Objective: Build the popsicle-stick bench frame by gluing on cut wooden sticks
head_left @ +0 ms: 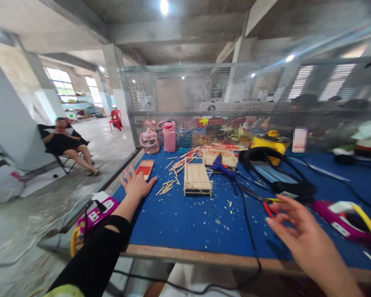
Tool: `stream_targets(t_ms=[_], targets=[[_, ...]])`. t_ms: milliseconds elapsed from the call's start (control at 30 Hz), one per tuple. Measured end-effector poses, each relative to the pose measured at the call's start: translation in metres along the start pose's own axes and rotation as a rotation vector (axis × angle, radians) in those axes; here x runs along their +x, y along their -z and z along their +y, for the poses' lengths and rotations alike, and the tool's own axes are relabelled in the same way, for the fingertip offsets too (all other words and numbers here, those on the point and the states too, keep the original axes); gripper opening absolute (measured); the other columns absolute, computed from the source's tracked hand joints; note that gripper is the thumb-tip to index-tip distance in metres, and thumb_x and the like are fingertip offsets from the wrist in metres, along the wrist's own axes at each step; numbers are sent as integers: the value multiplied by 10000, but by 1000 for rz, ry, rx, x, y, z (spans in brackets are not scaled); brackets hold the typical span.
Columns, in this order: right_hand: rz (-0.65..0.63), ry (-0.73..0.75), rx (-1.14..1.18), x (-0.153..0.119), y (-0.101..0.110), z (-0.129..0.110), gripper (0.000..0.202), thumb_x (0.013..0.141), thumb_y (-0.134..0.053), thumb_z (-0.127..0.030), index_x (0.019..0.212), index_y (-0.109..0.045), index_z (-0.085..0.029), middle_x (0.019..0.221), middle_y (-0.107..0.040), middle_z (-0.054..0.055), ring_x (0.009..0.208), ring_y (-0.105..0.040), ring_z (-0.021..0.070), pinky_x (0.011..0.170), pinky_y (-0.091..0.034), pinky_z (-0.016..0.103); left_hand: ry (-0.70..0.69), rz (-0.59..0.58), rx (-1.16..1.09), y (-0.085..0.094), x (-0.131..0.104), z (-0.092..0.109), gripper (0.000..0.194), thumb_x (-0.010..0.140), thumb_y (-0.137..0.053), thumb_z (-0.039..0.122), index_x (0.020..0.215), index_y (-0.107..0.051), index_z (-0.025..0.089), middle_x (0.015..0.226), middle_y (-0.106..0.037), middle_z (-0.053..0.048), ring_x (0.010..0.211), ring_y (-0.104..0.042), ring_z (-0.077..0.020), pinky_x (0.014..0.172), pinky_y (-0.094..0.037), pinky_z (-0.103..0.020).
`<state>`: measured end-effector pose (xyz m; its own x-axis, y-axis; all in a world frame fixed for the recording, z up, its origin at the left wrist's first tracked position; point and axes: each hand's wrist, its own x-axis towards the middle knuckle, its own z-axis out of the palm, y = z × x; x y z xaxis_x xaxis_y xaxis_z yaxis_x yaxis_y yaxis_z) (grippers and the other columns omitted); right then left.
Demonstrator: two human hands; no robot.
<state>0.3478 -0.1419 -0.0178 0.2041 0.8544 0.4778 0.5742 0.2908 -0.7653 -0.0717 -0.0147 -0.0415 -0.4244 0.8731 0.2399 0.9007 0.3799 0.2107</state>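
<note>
My left hand [136, 184] is spread with its fingers apart, at the near edge of a red and tan phone-like object [145, 170] on the blue table mat. It holds nothing. On the right, my right hand [297, 227] is raised with bent, separated fingers and nothing visible in it, close to red-handled pliers [268, 209]. Between the hands stands a small bed-like frame of wooden sticks [198, 179]. A second stick frame [220, 160] is behind it, with a blue glue gun [224, 168] beside it. Loose sticks [165, 188] lie to the left.
Pink bottles [169, 136] stand at the back before a perforated metal screen [173, 90]. A black strapped item [278, 175], a yellow pot [270, 146] and purple power strips [336, 218] are around. The glue gun's cable crosses the mat. A person sits at far left.
</note>
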Motion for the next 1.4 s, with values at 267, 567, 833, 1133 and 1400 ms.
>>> stream_targets(t_ms=[267, 567, 833, 1133, 1400], targets=[[60, -167, -72, -23, 7, 31, 341, 772, -563, -520, 814, -632, -188, 644, -636, 28, 586, -607, 164, 558, -494, 244, -18, 0, 7, 2, -2, 0, 921, 718, -302, 794, 1304, -535, 123, 1568, -74, -221, 1418, -29, -452, 1075, -116, -640], [5, -78, -198, -21, 9, 20, 320, 796, -544, -496, 759, -639, -193, 580, -627, 6, 518, -576, 155, 493, -467, 228, -25, 19, 7, 1, -2, -1, 896, 727, -304, 777, 1286, -557, 124, 1564, -98, -225, 1412, -60, -460, 1076, -115, -636], [8, -50, -226, -24, 7, 20, 322, 801, -531, -493, 779, -650, -195, 632, -671, 20, 543, -603, 161, 507, -478, 224, -14, 16, 12, -4, 1, -2, 923, 719, -266, 800, 1279, -556, 126, 1563, -95, -229, 1414, -51, -457, 1061, -126, -655], [12, -24, -239, -24, 7, 21, 300, 798, -543, -482, 785, -657, -205, 663, -700, 23, 572, -639, 172, 517, -498, 224, -24, 16, 26, -3, 1, -2, 910, 727, -267, 789, 1277, -560, 125, 1561, -110, -229, 1410, -70, -464, 1053, -147, -664], [31, -21, -258, -24, 6, 27, 300, 791, -550, -488, 780, -658, -208, 600, -670, 7, 505, -605, 157, 484, -480, 218, -20, 12, 11, -1, 0, -1, 901, 726, -290, 786, 1277, -557, 125, 1561, -108, -229, 1411, -64, -463, 1071, -130, -643]])
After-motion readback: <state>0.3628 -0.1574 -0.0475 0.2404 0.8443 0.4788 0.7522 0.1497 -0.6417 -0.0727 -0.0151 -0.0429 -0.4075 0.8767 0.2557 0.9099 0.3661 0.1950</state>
